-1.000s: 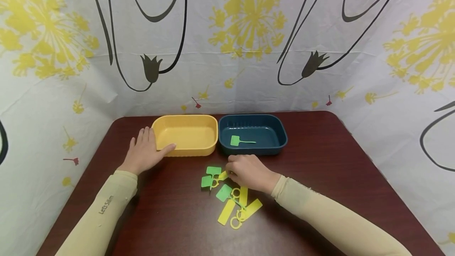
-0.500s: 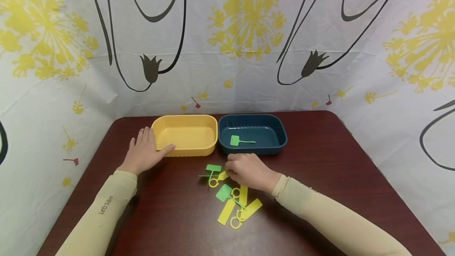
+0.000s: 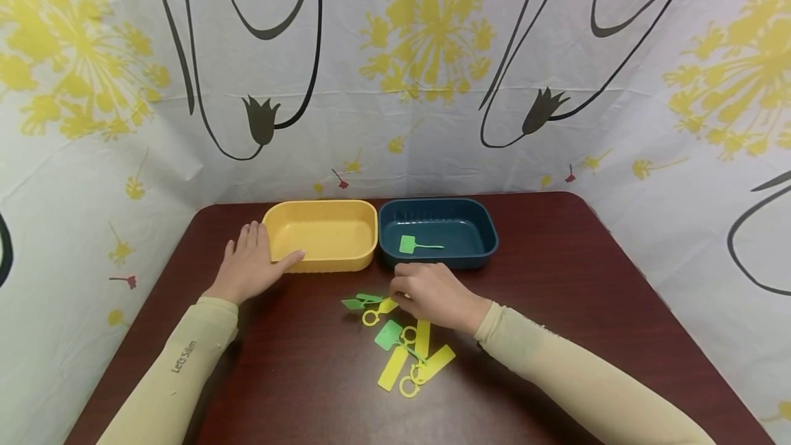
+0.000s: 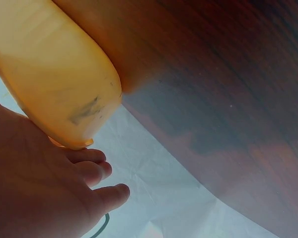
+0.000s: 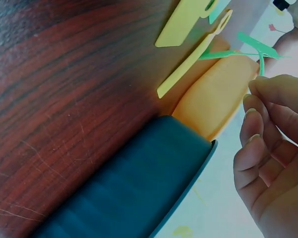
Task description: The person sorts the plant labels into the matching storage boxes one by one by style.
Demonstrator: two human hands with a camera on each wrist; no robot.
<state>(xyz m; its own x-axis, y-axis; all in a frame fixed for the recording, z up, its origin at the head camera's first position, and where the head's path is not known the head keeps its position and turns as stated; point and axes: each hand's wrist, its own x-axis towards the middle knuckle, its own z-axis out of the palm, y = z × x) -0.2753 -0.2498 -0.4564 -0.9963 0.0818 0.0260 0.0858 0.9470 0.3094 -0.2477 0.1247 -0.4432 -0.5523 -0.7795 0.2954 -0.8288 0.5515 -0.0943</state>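
Note:
My left hand (image 3: 247, 270) lies with straight fingers along the left end of the yellow tray (image 3: 324, 265), touching its rim; the thumb reaches over the near side. Between thumb and fingertips, my right hand (image 3: 435, 294) pinches the thin stem of a green tag (image 5: 260, 48), clearest in the right wrist view. The hand is just in front of the dark blue tray (image 3: 469, 259). Two green tags (image 3: 354, 304) show left of its fingertips, close together. Below are another green tag (image 3: 388, 335) and several yellow tags (image 3: 393, 368) with rings. One yellow tag is partly behind the right hand.
Another green tag (image 3: 408, 244) lies inside the dark blue tray. Both trays stand side by side near the back of the dark red table (image 3: 296, 376). A patterned cloth (image 3: 395, 170) hangs behind the table and along both sides.
Left of my right hand, the two green tags have shifted and turned from flat to tilted. The right hand has moved slightly toward the blue tray. My left hand stays at the yellow tray.

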